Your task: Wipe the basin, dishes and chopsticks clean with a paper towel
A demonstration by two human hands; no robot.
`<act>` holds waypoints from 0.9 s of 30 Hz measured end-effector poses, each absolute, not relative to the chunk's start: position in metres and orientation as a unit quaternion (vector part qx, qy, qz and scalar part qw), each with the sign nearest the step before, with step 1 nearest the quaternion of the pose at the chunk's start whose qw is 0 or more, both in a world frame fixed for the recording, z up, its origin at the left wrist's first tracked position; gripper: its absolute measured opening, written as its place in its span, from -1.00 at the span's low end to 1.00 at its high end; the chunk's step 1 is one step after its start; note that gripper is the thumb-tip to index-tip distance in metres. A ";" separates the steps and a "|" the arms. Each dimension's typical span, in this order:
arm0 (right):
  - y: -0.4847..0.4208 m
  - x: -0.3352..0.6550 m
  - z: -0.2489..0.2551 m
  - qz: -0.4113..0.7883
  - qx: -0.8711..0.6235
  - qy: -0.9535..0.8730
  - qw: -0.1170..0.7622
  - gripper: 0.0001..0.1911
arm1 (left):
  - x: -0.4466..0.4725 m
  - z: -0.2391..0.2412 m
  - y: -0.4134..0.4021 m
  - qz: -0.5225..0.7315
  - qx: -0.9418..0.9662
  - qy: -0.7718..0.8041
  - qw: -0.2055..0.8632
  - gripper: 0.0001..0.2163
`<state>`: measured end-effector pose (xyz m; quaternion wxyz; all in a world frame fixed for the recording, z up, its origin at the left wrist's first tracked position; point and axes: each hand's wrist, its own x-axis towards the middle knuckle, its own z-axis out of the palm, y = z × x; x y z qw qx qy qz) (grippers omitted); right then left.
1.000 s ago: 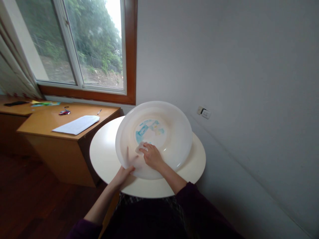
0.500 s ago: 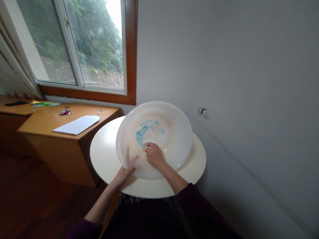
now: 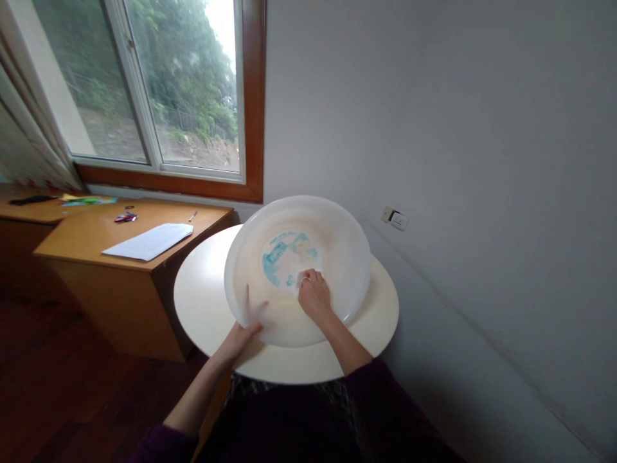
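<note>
A large, translucent white basin [image 3: 344, 257] is tilted toward me above a round white table [image 3: 202, 289]. My left hand [image 3: 240, 339] grips its near left rim, thumb on the inside and fingers behind the wall, where they show through faintly. Inside the basin, my right hand [image 3: 315, 297] is closed and pressed to the bottom. A bit of crumpled white tissue [image 3: 299, 279] peeks out at its fingertips, mostly hidden by the hand. Blue and yellowish smeared patches [image 3: 274, 257] mark the basin's bottom, left of and beyond the right hand.
To the left stands a wooden desk [image 3: 96, 247] bearing a white paper sheet [image 3: 149, 242], a pen [image 3: 193, 217] and small dark items [image 3: 126, 218]. Beyond it are a window [image 3: 187, 83] and a curtain [image 3: 29, 122]. A grey wall with a socket [image 3: 398, 221] rises behind the table.
My right hand has slid to the right across the basin's bottom with the tissue, uncovering a small blue patch. My left hand has stayed on the rim.
</note>
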<state>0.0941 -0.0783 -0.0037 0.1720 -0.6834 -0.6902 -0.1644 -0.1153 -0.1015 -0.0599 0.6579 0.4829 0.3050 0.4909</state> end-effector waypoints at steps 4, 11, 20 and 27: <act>-0.082 0.104 0.000 -0.154 -0.711 -0.667 0.157 -0.70 | -0.116 -0.059 -0.102 0.487 0.482 0.305 0.661 -0.28; -0.088 0.109 0.004 -0.151 -0.722 -0.657 0.156 -0.62 | -0.115 -0.063 -0.099 0.506 0.486 0.313 0.639 -0.30; -0.075 0.113 -0.001 -0.158 -0.732 -0.643 0.157 -0.42 | -0.116 -0.063 -0.101 0.492 0.492 0.316 0.645 -0.32; -0.051 0.119 0.021 -0.143 -0.706 -0.661 0.210 -0.37 | -0.116 -0.061 -0.102 0.489 0.493 0.316 0.646 -0.31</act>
